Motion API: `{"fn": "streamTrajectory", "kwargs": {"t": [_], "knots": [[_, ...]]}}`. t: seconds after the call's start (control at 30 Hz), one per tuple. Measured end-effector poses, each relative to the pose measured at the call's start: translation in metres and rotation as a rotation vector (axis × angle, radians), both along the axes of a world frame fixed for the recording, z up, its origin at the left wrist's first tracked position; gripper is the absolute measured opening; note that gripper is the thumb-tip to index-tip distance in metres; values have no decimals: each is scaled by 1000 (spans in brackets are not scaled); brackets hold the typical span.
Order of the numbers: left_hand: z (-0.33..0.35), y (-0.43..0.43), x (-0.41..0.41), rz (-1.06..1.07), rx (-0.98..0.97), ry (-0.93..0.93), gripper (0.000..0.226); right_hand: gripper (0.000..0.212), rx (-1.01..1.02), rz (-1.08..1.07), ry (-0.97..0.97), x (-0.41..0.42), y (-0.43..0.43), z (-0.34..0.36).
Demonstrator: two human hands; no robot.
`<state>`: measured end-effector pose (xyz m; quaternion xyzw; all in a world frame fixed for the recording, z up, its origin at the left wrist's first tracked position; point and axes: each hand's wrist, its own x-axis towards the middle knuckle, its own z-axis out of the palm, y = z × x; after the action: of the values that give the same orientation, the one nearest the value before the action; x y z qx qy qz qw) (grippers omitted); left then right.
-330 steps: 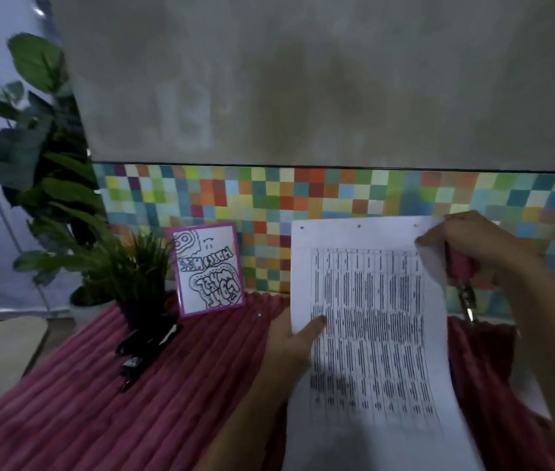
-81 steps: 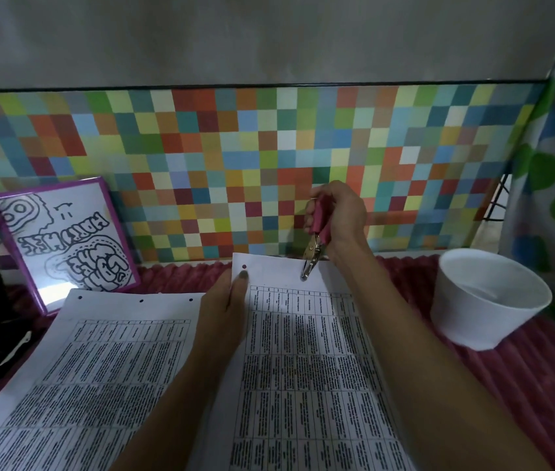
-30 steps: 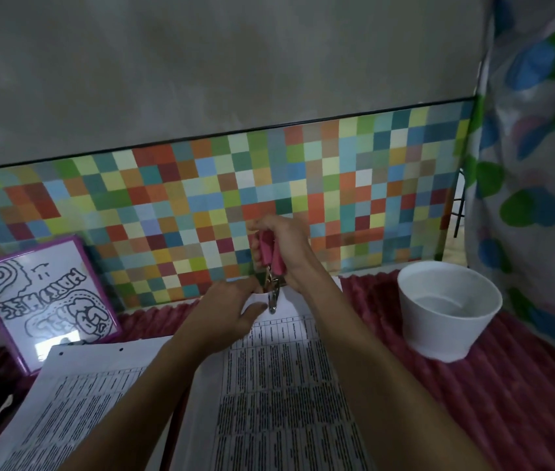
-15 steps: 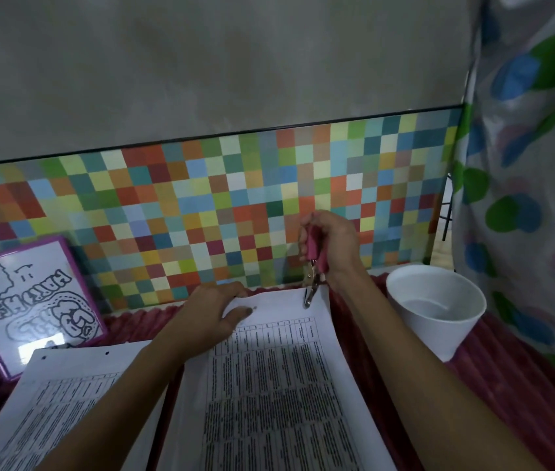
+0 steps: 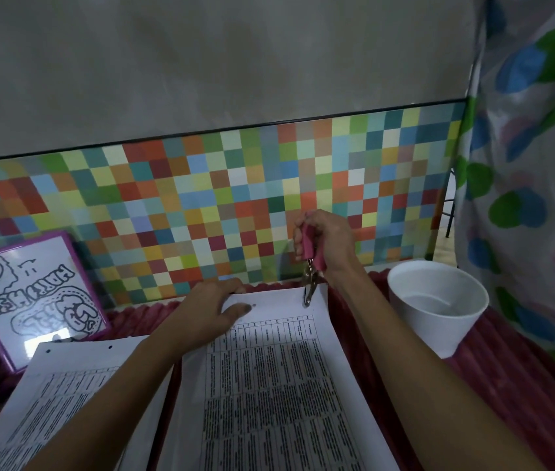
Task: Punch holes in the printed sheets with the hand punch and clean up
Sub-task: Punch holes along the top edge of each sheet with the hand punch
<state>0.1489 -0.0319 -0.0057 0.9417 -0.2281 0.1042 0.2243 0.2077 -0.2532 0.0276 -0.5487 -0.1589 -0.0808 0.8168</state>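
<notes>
Hand punch (image 5: pixel 310 276) in right hand (image 5: pixel 332 240) at sheet (image 5: pixel 279 385) edge.

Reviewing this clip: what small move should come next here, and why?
Probably squeeze the hand punch. The right hand grips it with its nose over the right sheet's top margin near the right corner. The left hand presses that sheet down, and one hole already shows beside it.
</notes>
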Motion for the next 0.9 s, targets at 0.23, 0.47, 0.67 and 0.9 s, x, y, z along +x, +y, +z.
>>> {"fn": "streamTrajectory", "kwargs": {"t": [0.23,0.47,0.67,0.9], "knots": [[2,1,-3,30,-16,38,33,18,-45,106,25,3,0,0],[1,4,-3,46,-19,45,33,19,-63,115,37,2,3,1],[1,1,-4,33,-22,23,24,17,-47,21,22,-5,6,0],[-2,5,-3,34,-79,62,18,14,-86,72,-2,-9,8,3]]}}
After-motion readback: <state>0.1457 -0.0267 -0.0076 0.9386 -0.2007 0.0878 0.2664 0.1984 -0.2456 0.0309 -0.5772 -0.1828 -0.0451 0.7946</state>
